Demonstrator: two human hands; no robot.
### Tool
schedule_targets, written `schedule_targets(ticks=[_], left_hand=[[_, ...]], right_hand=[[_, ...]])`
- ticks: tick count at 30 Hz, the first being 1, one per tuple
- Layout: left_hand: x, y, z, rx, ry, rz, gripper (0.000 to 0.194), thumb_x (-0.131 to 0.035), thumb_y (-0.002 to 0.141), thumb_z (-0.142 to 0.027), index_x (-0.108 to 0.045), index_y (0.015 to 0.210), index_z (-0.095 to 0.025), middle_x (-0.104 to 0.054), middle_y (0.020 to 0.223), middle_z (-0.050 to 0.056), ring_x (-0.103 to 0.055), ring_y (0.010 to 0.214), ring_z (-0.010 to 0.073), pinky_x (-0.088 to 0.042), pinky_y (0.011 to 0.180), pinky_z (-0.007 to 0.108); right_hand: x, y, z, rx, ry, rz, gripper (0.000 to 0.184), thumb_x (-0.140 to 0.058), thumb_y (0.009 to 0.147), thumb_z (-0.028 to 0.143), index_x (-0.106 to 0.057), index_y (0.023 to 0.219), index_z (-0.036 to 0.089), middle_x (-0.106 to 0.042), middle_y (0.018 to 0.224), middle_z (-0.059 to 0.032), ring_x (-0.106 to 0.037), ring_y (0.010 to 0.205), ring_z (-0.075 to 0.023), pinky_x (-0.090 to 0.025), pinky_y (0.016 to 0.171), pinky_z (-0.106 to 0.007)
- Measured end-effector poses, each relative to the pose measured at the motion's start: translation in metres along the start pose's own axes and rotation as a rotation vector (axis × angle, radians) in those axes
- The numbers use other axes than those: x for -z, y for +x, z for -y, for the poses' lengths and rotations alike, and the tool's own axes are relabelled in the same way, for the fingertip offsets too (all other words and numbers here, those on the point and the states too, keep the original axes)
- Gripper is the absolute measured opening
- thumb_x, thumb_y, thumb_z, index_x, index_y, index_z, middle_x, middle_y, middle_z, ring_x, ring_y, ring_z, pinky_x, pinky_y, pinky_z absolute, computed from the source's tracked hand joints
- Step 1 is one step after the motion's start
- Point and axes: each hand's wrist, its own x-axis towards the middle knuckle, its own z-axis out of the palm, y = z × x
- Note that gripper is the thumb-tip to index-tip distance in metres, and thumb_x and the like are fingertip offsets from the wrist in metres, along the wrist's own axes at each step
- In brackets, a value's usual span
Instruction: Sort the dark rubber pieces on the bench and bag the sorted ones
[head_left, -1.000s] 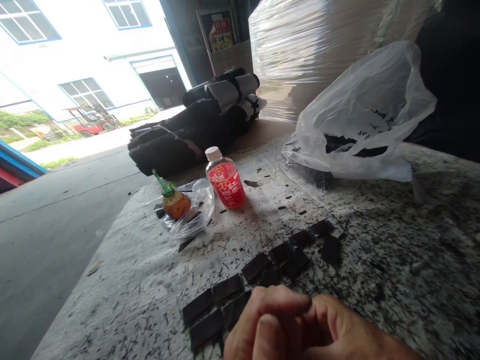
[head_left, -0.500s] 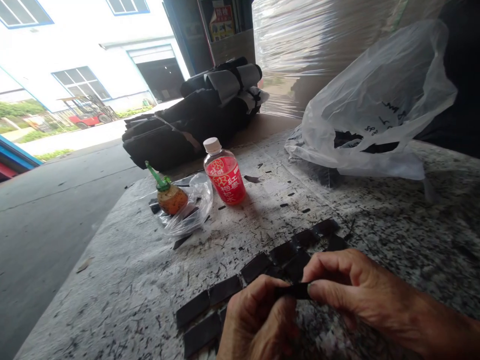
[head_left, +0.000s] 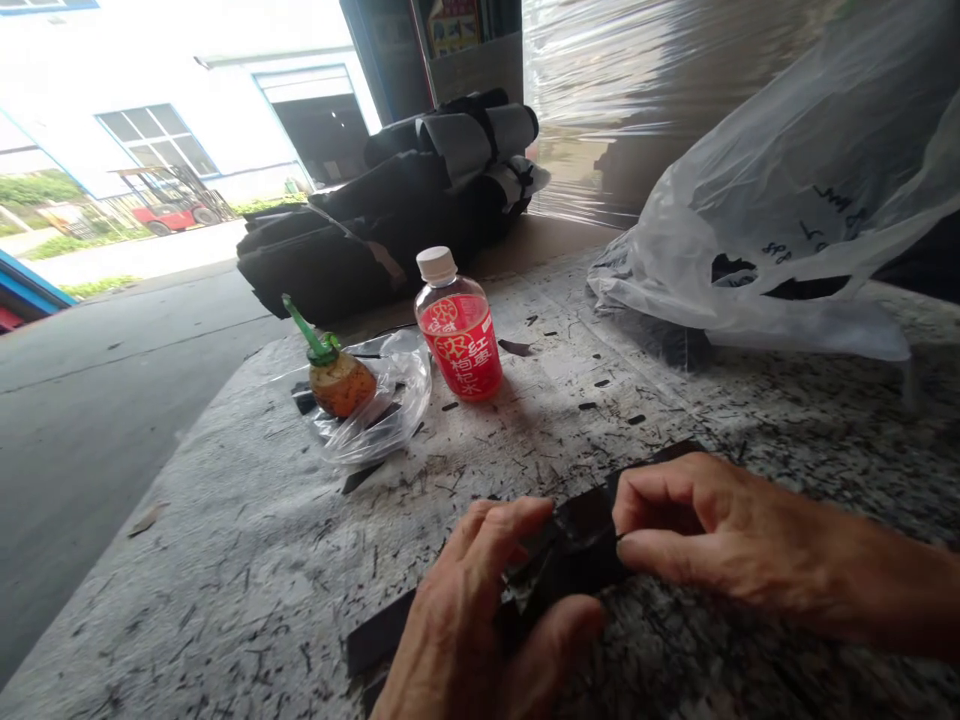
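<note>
On the speckled table [head_left: 225,560] in front of you, both your hands are meeting over a dark piece [head_left: 577,555]. Your left hand [head_left: 465,640] is coming in from the bottom edge, fingers curled, with the thumb pressing under the near edge of the piece and the fingers lying over its top. Your right hand [head_left: 697,535] is reaching in from the right, thumb and forefinger pinching the piece's right end. So both hands are closing on the same piece, which is sitting low over the table between them; whether it is resting on the surface or slightly lifted, you cannot tell from this view.

More dark pieces [head_left: 379,640] are lying flat on the table just left of your left hand, and another dark edge is showing beyond your right knuckles.

Farther back, a red bottle [head_left: 459,335] with a white cap is standing upright. Just to its left, a small amber bottle [head_left: 337,375] with a green nozzle is sitting on a crumpled clear bag [head_left: 390,410]. At the far right, a big white bag [head_left: 787,230] is slumping on the table with dark material showing through its opening. Behind the bottles, black rolls [head_left: 405,210] are lying stacked at the table's far end.
</note>
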Motion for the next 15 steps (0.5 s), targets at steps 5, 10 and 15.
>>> schedule_targets(ticks=[5, 10, 15], left_hand=[[-0.009, 0.008, 0.001, 0.031, -0.136, 0.184, 0.005, -0.062, 0.082, -0.019, -0.062, 0.084, -0.024, -0.060, 0.068, -0.007, -0.052, 0.055, 0.0054, -0.040, 0.050, 0.014], [0.006, 0.006, 0.006, -0.003, 0.022, 0.248, 0.020, -0.045, 0.089, -0.015, -0.061, 0.094, -0.026, -0.062, 0.076, -0.005, -0.058, 0.063, 0.0063, -0.043, 0.058, 0.015], [0.020, 0.000, 0.001, -0.191, 0.323, 0.263, 0.033, -0.038, 0.075, -0.003, -0.054, 0.094, -0.024, -0.060, 0.079, -0.001, -0.059, 0.070, 0.0120, -0.049, 0.063, 0.020]], right_hand=[[-0.001, -0.005, 0.009, -0.040, 0.075, 0.031, 0.018, -0.064, 0.079, 0.036, -0.060, 0.073, 0.020, -0.049, 0.060, 0.0074, -0.040, 0.054, -0.0075, -0.028, 0.046, -0.018], [0.009, 0.007, -0.001, -0.039, 0.077, -0.049, 0.017, -0.064, 0.078, 0.033, -0.058, 0.071, 0.019, -0.047, 0.055, 0.0079, -0.038, 0.048, -0.0062, -0.026, 0.042, -0.018], [0.012, 0.018, -0.009, -0.011, 0.008, -0.087, 0.019, -0.061, 0.080, 0.034, -0.059, 0.071, 0.018, -0.050, 0.054, 0.0067, -0.040, 0.047, -0.0067, -0.026, 0.041, -0.018]])
